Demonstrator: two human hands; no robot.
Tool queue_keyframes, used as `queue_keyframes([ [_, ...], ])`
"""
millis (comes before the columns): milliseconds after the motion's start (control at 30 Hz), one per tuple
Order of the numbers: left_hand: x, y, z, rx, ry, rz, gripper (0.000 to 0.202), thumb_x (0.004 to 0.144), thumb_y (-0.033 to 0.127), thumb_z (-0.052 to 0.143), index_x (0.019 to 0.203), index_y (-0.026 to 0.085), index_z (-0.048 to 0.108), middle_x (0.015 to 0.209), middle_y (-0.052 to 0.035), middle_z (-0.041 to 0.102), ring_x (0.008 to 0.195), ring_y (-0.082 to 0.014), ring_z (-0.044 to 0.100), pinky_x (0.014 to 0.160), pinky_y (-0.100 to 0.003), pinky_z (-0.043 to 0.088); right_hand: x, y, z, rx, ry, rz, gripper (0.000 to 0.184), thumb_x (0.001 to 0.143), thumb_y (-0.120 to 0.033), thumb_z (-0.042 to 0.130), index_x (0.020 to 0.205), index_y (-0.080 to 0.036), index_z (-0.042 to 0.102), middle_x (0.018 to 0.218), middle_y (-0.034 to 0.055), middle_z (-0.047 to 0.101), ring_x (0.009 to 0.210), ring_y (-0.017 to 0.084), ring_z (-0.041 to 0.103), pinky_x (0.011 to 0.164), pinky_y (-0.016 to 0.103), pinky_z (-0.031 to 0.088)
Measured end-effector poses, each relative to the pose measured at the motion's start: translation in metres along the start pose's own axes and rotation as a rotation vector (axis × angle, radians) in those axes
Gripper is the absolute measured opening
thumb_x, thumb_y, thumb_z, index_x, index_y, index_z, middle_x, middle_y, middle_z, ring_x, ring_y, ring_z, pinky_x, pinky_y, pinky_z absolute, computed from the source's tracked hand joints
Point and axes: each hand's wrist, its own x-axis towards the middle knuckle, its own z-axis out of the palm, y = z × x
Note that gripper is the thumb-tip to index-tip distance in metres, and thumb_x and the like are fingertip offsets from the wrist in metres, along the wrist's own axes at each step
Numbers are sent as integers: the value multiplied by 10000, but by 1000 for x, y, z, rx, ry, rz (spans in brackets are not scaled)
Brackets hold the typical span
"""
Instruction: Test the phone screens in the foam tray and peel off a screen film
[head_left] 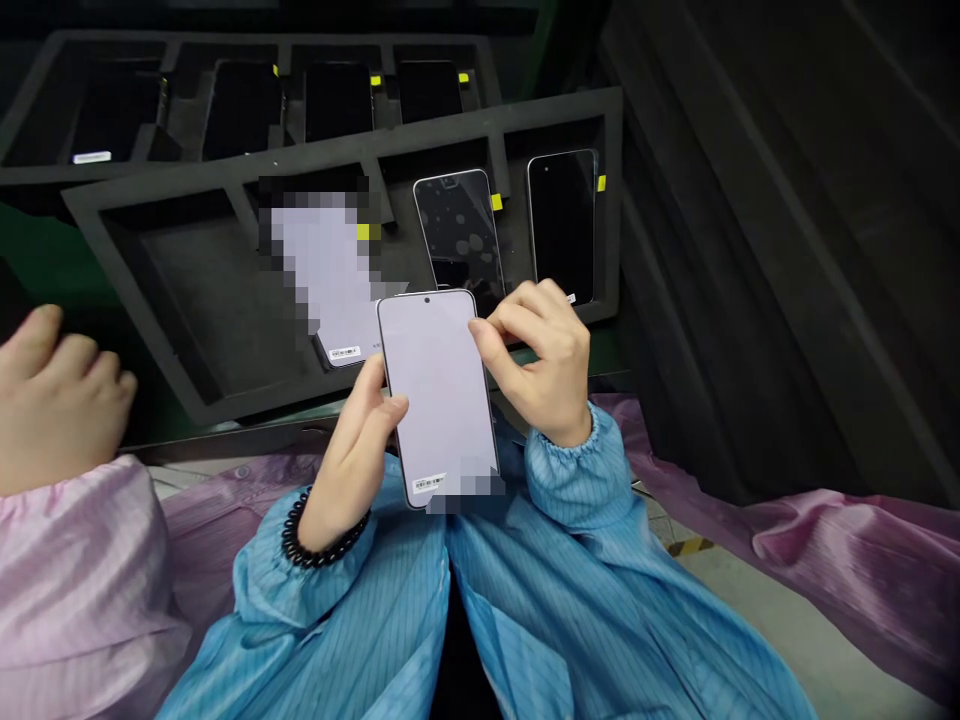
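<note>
A smartphone [442, 400] with a lit, pale screen is held upright in front of me, a barcode sticker near its lower edge. My left hand [352, 450] is closed around its left side, thumb over the edge onto the screen. At the upper right edge, thumb and index finger of my right hand [536, 350] are pinched together, touching the phone's side; what lies between them is hidden. Just behind, a second lit phone [330, 290], partly blurred out, rests in a dark foam tray [217, 400]. Two dark-screened phones, one [457, 225] and another [562, 220], lie in slots farther right.
A second foam tray [484, 60] behind holds several dark phones with yellow tabs. At the left edge is another person's closed hand [67, 400] in a pink sleeve. Dark draped material [750, 250] hangs on the right; pink cloth [862, 560] lies below it.
</note>
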Motion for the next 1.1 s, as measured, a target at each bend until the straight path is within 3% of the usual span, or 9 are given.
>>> queue_keyframes([
  [133,0,-6,4,131,-81,6,496,937,428,557,1398,248,521,1334,-33,639,1093,-209,620,944,-303,509,14,-6,1,130,30,-74,364,994,-354,585,652,-235,613,970,36,686,1033,237,604,972,463,499],
  [233,0,-6,9,22,-233,-113,513,911,456,591,1377,246,542,1225,-33,680,927,-180,634,799,-278,518,21,-7,3,255,-42,-62,360,1018,-357,566,692,-239,667,933,16,705,1072,227,624,1068,479,467],
  [300,0,-2,11,-95,-266,-171,543,863,486,643,1337,230,576,1061,-29,704,783,-157,615,654,-250,480,22,-6,3,330,-59,-24,379,1049,-373,511,756,-236,709,892,8,705,1036,208,644,1067,455,478],
  [367,-2,5,12,-175,-266,-196,561,835,498,676,1311,213,594,948,-25,697,715,-145,601,603,-238,454,20,-6,2,384,-67,25,424,1071,-418,451,825,-235,745,925,14,713,1031,207,660,1047,441,500],
  [467,-6,14,13,-256,-277,-201,553,841,477,683,1315,208,584,966,-41,702,759,-164,642,642,-252,486,18,-7,0,471,-95,68,444,1067,-466,441,881,-236,773,994,21,720,1038,214,681,1017,427,534],
  [600,-10,14,16,-333,-243,-178,559,825,438,699,1318,208,569,1048,-59,713,845,-198,686,650,-261,505,18,-13,-1,593,-83,53,398,1066,-366,446,874,-243,772,1012,19,727,1032,211,704,1028,419,552],
  [800,-11,8,15,-324,-217,-151,528,828,444,676,1295,216,583,1053,-56,717,949,-242,700,737,-308,561,15,-17,-1,322,-140,237,314,1039,-332,483,914,-369,769,1075,-7,736,1055,250,703,967,457,618],
  [967,-13,12,13,-268,-177,-154,514,821,442,683,1278,220,599,1035,-49,712,918,-239,701,688,-293,551,15,-15,2,400,-112,145,409,1080,-294,375,882,-309,732,1063,7,718,1042,190,704,969,362,607],
  [1100,-14,13,10,-211,-171,-130,546,833,455,682,1315,215,593,1063,-63,708,889,-231,689,619,-271,516,14,-17,3,494,-31,87,354,1052,-250,440,800,-286,687,1000,1,719,1031,185,688,990,363,580],
])
